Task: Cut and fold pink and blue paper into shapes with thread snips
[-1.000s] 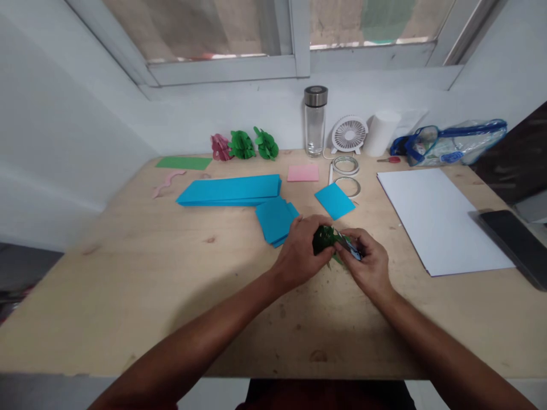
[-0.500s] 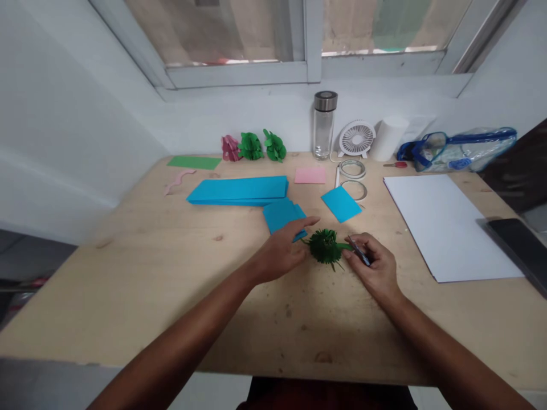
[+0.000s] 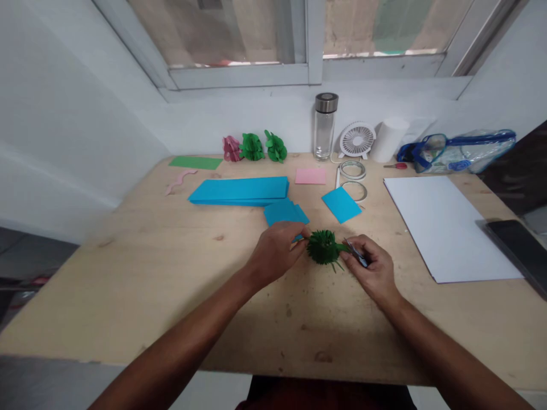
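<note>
A dark green fringed paper piece [image 3: 323,247] is between my two hands, above the wooden table. My left hand [image 3: 280,250] pinches its left edge with thumb and fingertips. On the other side, my right hand [image 3: 372,266] grips a green strip at its right end and also has a small metallic tool [image 3: 356,254], perhaps scissors, within its fingers. Small blue paper pieces [image 3: 282,212] lie just beyond my left hand, partly covered by it. Another blue square [image 3: 341,205] rests farther back, between the hands.
Long blue strips [image 3: 239,191], a pink paper [image 3: 310,176] and tape rolls [image 3: 352,169] lie farther back. Along the wall stand paper flowers [image 3: 252,147], a bottle [image 3: 325,128] and a fan [image 3: 358,139]. White sheets [image 3: 448,228] and a phone [image 3: 519,250] lie right.
The thumb and fingers of my left hand have closed on the green piece's left edge; they were spread before. My right hand has shifted very slightly left.
</note>
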`<state>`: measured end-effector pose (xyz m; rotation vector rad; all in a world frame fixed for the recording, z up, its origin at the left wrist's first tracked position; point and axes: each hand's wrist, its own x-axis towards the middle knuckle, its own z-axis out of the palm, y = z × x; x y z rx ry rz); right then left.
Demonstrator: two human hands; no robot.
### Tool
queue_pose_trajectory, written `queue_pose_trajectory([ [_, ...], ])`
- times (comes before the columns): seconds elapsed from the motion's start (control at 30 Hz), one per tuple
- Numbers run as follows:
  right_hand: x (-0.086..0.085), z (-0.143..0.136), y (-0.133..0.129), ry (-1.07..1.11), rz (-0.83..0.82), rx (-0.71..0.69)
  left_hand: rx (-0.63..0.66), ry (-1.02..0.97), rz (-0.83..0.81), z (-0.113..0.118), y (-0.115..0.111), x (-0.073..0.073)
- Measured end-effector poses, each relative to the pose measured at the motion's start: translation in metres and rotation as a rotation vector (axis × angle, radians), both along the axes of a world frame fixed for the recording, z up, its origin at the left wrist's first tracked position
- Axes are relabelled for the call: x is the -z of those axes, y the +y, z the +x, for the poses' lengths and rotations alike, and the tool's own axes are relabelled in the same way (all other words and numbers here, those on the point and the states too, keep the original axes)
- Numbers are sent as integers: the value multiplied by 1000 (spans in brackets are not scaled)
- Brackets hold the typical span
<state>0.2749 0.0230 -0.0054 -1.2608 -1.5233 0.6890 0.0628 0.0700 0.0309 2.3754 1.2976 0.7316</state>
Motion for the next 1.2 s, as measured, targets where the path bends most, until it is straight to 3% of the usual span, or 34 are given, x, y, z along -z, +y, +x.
queue_pose_trajectory([
  [0.17,-2,0,0,-2,-18,2,37,-16,52,6,-2,-7],
  [0.4,4,-1,0,112,-93,34,18,-30,22,11,0,-7],
  [0.6,3,1,3,229,-111,147,-52,-76,-97,8,0,-7],
  [1.2,2,-2,6,171,-155,81,-253,-444,-211,7,13,3],
])
